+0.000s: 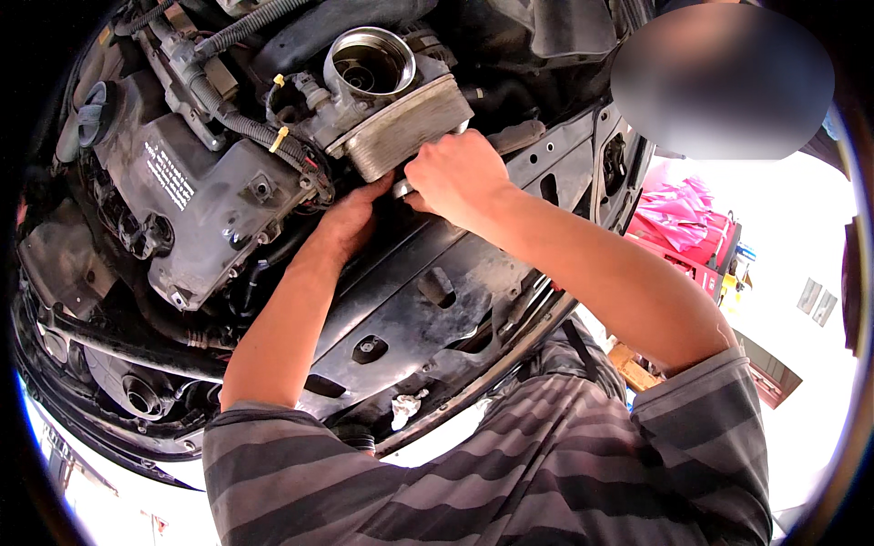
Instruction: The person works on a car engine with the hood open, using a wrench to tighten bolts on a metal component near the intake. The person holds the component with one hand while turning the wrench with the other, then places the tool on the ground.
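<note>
Head view: both hands are worked in under the finned cooler [410, 127], which is bolted below the open round filter housing [369, 62] at the front of the engine bay. The right hand [460, 177] is closed around a small metal tool [401, 188]; only its silvery end is seen, poking out left of the fist, just under the cooler's lower edge. The fist is probably kept tight and close to the fins because clearance between cooler and front panel [437, 291] is small. The left hand [350, 218] is pushed up into the gap beside the valve cover [200, 209]. Its fingers are hidden behind the cooler's corner, so their spread cannot be told. They lie next to the tool's end, apparently to steady or guide it. Tool tip contact is not visible.
</note>
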### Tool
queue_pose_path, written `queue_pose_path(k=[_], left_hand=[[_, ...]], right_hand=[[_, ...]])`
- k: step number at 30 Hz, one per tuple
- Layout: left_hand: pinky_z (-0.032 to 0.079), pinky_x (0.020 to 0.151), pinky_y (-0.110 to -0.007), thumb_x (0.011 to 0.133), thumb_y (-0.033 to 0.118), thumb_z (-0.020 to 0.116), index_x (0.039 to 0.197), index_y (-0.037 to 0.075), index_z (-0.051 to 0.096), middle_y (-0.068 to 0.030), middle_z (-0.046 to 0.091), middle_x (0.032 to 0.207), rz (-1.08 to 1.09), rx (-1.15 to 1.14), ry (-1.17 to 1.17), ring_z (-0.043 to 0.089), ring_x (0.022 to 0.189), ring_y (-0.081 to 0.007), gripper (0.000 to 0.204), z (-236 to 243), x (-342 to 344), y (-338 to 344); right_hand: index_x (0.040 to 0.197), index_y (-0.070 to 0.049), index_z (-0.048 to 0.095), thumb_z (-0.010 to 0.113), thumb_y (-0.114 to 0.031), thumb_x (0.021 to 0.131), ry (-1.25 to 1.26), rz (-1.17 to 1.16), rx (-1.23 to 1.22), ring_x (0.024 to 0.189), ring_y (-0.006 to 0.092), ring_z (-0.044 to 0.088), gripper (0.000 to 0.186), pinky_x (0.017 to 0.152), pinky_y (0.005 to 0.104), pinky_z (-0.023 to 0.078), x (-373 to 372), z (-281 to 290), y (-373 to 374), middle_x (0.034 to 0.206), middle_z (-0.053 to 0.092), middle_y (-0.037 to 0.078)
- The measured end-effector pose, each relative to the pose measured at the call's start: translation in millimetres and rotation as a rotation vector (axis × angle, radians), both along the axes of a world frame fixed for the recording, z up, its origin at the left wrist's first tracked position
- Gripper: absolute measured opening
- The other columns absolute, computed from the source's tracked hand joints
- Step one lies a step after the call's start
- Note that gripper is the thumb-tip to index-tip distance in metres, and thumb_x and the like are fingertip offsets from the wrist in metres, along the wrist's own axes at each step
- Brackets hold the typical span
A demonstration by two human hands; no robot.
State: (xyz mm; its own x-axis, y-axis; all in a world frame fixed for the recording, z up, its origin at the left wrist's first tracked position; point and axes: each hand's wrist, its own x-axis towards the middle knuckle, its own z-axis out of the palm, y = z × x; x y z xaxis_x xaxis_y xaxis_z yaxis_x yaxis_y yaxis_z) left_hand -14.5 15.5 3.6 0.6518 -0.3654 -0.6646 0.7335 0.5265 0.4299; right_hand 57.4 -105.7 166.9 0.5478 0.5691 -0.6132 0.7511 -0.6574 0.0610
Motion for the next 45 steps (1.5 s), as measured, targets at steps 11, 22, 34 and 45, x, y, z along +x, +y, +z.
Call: queue_pose_path(k=[11,22,34,45], left_hand=[[0.022,0.109,-0.036,0.093,0.032,0.058,0.131,0.005,0.049,-0.0059,0.051,0.132,0.022,-0.038,0.058,0.040,0.125,-0.0187,0.048,18.0,4.9,-3.4],[0.021,0.110,-0.036,0.093,0.028,0.057,0.132,0.004,0.048,-0.0064,0.050,0.134,0.030,-0.069,0.065,0.039,0.127,-0.0202,0.047,32.5,5.2,-3.6],[0.024,0.109,-0.036,0.095,0.020,0.052,0.127,0.002,0.051,-0.0090,0.053,0.129,0.085,-0.181,0.106,0.041,0.125,-0.0201,0.037,28.9,5.3,-4.0],[0.029,0.106,-0.036,0.094,0.021,0.054,0.127,0.003,0.051,-0.0078,0.054,0.129,0.100,-0.150,0.144,0.045,0.122,-0.0201,0.038,50.4,6.7,-3.4]], right_hand=[[0.068,-0.013,0.070,0.069,-0.048,0.075,-0.142,-0.044,0.033,0.069,0.0217,0.067,0.035,0.077,0.0342,0.044,-4.6,-5.5,-9.1,0.067,0.067,0.006],[0.074,-0.010,0.071,0.067,-0.038,0.078,0.027,0.027,0.003,0.079,0.0248,0.069,0.029,0.067,0.0369,0.055,4.4,-5.5,-5.5,0.078,0.070,0.009],[0.075,-0.009,0.071,0.069,-0.041,0.077,-0.006,-0.041,0.025,0.075,0.0264,0.069,0.033,0.066,0.0374,0.055,4.0,-7.5,-8.6,0.076,0.069,0.009],[0.078,-0.007,0.071,0.067,-0.038,0.079,0.111,-0.027,0.036,0.077,0.0271,0.069,0.031,0.067,0.0375,0.056,10.0,-15.8,-10.6,0.078,0.070,0.009]])
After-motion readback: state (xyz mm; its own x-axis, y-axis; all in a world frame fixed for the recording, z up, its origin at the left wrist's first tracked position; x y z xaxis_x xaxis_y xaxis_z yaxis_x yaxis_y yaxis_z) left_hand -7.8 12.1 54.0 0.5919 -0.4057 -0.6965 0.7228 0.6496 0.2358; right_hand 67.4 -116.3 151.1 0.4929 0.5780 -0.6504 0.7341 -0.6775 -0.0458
